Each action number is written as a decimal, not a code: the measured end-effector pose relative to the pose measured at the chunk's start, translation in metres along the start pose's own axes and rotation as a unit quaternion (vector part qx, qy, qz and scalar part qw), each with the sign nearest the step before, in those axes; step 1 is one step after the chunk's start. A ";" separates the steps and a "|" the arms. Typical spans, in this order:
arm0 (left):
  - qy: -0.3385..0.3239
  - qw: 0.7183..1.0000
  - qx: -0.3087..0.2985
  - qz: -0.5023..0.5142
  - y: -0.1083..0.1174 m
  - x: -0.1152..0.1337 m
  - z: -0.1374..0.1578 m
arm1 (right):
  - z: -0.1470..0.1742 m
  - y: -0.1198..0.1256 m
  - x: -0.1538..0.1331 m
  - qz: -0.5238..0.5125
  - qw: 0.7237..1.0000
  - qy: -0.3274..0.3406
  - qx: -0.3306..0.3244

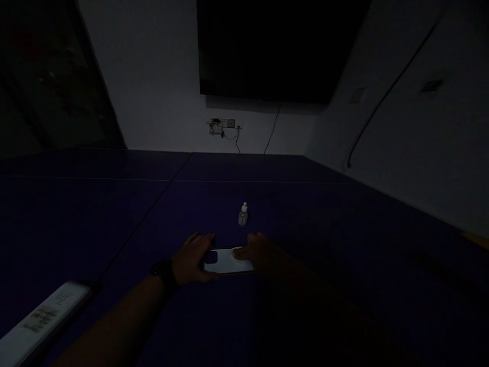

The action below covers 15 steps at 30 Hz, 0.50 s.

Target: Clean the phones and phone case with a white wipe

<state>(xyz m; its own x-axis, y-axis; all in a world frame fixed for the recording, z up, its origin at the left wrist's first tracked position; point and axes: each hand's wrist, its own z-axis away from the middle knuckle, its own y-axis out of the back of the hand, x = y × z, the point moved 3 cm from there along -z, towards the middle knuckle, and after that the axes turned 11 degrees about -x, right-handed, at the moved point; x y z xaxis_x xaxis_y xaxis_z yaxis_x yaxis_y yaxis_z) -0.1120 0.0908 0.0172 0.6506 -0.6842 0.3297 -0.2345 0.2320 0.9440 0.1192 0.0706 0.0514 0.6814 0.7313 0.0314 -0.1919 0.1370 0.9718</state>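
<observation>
A pale phone case [225, 265] with a dark rim and a camera cut-out lies flat on the dark purple surface. My left hand [193, 258], with a dark watch at the wrist, grips its left end, thumb along the near edge and fingers at the far edge. Over the right part of the case, my right hand [260, 251] is closed, its fingertips pressed down on the case's face. A small whitish patch shows beneath those fingertips, too dim to make out. Just beyond the case, a small clear dropper bottle [243, 216] with a white top stands upright.
At the lower left lies a long white box [46, 318] with blurred print. Dark seams cross the purple surface [114, 214]. On the wall beyond are sockets with cables [225, 125] and a large black screen [275, 46]. The room is very dim.
</observation>
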 end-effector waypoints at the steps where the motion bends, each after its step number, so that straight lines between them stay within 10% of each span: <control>1: 0.001 1.000 0.000 -0.002 0.000 0.000 0.000 | 0.003 0.002 0.000 0.006 1.000 -0.005 -0.012; 15: -0.008 1.000 0.011 0.000 0.000 0.000 0.001 | 0.014 0.008 0.007 -0.009 0.998 -0.054 -0.031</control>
<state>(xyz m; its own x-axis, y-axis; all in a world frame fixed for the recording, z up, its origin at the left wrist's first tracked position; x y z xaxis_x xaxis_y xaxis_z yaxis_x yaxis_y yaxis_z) -0.1125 0.0900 0.0171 0.6392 -0.6948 0.3296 -0.2511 0.2165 0.9434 0.1325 0.0680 0.0631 0.7569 0.6521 0.0429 -0.2204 0.1929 0.9561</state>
